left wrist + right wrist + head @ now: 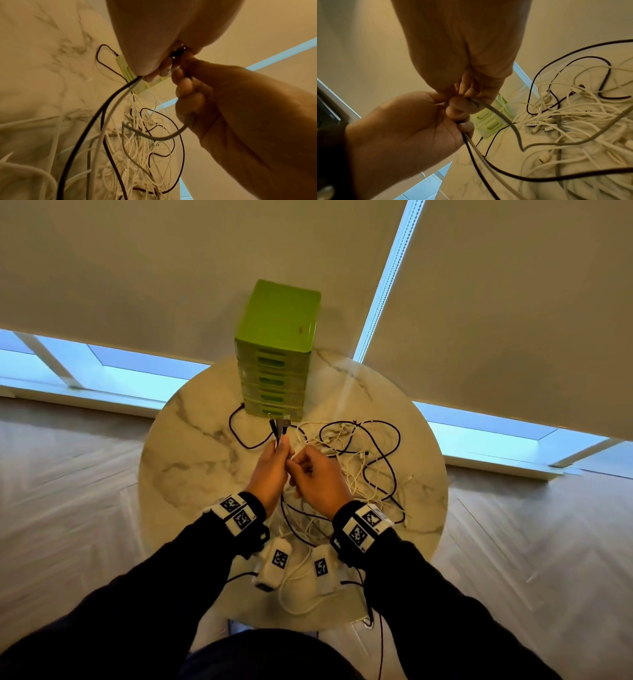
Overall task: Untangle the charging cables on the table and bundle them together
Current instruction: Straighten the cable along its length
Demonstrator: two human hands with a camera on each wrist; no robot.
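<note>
Left hand: the left hand (270, 470) is raised above the worktop (191, 474), fingers curled round a black cable (82, 135) and a grey cable (111, 112); both run down out of the fist, and their plug ends (279, 428) stick up past the fingers toward the drawer unit.
Left grip: closed tight on the two cables.
Right hand: the right hand (317, 475) is just beside the left, fingertips touching it, thumb and fingers pinching a grey cable loop (501, 119) that bends down and away to the pile.
Right grip: closed in a pinch on the grey loop.
Cables: the tangle (359, 460) of white and black cables lies on the worktop to the right of the hands, from near the drawer unit to the near-right edge; several white plugs (546, 97) show among the strands.
Black loop: a separate black loop (239, 429) lies left of the hands, its end touching the drawer unit's base.
Drawer unit: a green drawer unit (277, 350) stands upright at the far edge of the worktop.
Worktop: round, marbled.
Near edge: two white tagged boxes (277, 563) with white leads lie below the wrists.
Wrists: dark sleeves (171, 577), each with a tagged white band (236, 513).
</note>
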